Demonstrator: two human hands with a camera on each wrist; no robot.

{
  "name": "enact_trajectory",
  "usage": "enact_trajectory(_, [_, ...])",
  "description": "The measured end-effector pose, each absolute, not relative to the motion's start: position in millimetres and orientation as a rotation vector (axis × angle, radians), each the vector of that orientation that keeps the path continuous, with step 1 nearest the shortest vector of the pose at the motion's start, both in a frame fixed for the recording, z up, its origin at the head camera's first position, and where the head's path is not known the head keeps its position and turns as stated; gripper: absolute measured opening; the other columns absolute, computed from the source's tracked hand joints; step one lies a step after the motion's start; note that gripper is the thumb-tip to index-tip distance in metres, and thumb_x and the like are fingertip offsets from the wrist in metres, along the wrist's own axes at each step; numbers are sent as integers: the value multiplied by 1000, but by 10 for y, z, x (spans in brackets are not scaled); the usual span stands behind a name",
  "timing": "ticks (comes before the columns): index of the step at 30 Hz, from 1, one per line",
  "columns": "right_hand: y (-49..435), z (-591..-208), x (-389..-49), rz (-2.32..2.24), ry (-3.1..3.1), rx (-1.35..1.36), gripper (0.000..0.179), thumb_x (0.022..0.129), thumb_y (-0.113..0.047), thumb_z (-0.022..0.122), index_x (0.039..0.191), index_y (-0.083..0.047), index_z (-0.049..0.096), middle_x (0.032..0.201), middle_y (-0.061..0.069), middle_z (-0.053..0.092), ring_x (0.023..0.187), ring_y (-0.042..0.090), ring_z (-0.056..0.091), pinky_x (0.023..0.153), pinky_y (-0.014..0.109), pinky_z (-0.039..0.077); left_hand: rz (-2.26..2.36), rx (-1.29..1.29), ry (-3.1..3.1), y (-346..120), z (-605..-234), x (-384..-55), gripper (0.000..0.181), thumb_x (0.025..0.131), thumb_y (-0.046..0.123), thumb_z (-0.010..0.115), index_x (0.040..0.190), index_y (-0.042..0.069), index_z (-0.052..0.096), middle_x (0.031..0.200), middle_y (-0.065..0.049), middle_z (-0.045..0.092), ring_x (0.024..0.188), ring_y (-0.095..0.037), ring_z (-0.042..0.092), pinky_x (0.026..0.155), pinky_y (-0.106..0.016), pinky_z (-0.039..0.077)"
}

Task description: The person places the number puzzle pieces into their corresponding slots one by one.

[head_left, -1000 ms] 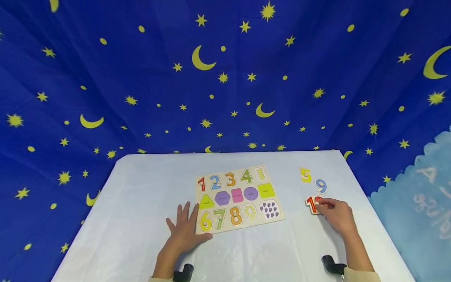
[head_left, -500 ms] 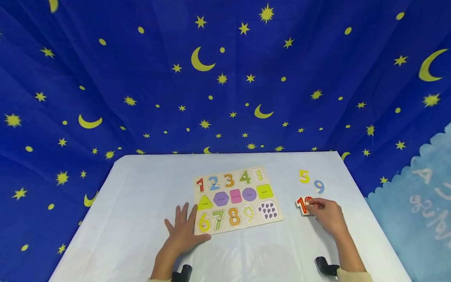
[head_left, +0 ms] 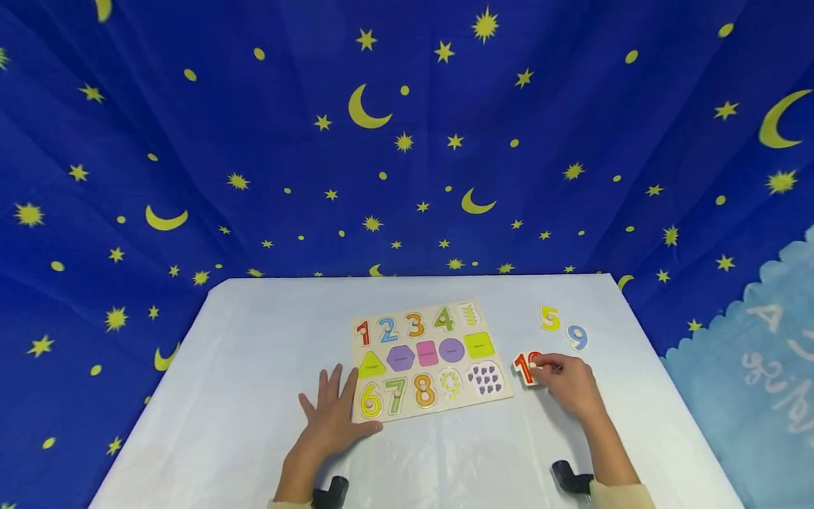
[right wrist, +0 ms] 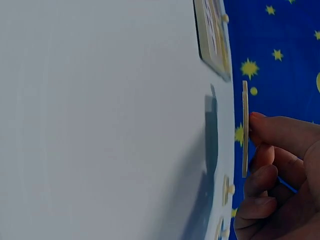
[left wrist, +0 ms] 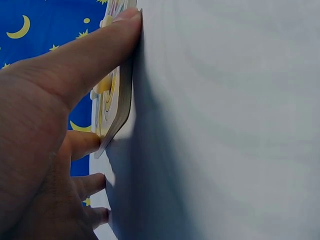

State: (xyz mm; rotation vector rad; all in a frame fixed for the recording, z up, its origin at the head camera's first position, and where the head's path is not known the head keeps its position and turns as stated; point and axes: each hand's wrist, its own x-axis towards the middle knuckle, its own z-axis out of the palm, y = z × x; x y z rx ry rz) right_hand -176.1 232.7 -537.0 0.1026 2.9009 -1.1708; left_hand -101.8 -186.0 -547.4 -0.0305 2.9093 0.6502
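A wooden number puzzle board (head_left: 396,411) lies on the table, its recesses filled with 1 to 4 and 6 to 8. My left hand (head_left: 328,417) rests spread at its lower left corner, thumb along the near edge. Between thumb and fingers, my right hand (head_left: 572,385) pinches the red number 10 piece (head_left: 523,369) by its knob, just right of the board. The right wrist view shows that piece (right wrist: 245,129) edge-on above the table, its shadow below. The yellow number 5 piece (head_left: 550,319) and blue number 9 piece (head_left: 577,337) lie farther right.
The table (head_left: 254,339) has a white cover. Behind it hangs a blue cloth (head_left: 407,162) with yellow moons and stars. The board's uncovered pictures include yellow shapes in the 9 recess (head_left: 451,383) and purple ones in the 10 recess (head_left: 486,379).
My right hand has carried the number 10 piece left, from below the number 9 piece to near the board's right edge. My left hand and the board have stayed in place.
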Motion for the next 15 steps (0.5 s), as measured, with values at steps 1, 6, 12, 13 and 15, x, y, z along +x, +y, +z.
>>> enact_trajectory(1, [2293,-5370,-1758,-1179,2891,95,25,84,-20,71,101,-2,71,73,2,59,60,15,51,48,28,42,648,-29,2909,-1864,-5478,-1021,112,65,60,79,152,11,28,157,-21,13,141,-46,-2,97,-77,-6])
enact_trajectory(6, [2126,-5384,-1744,-1197,2870,67,23,84,-21,72,98,-3,72,73,1,60,60,15,52,48,28,42,645,-35,2896,-1869,-5504,-1029,114,64,62,78,152,12,27,157,-20,12,142,-45,-4,96,-76,-8])
enact_trajectory(12, [1953,-5413,-1746,-1201,2849,46,20,82,-21,73,95,-6,72,73,0,59,62,15,51,50,27,41,645,-52,2887,-1855,-5489,-1033,113,65,60,79,153,12,26,157,-20,12,142,-44,-4,97,-76,-8])
enact_trajectory(13, [1931,-5415,-1747,-1207,2843,38,20,82,-21,73,95,-6,72,73,0,60,63,15,52,51,27,41,644,-52,2889,-1854,-5485,-1032,113,65,60,79,153,12,27,157,-20,12,142,-44,-4,97,-76,-8])
enact_trajectory(15, [1897,-5421,-1752,-1219,2832,25,19,82,-21,73,94,-7,73,74,0,60,64,16,52,52,27,41,644,-48,2896,-1855,-5481,-1029,113,65,60,79,153,12,27,157,-20,12,142,-44,-3,97,-76,-7])
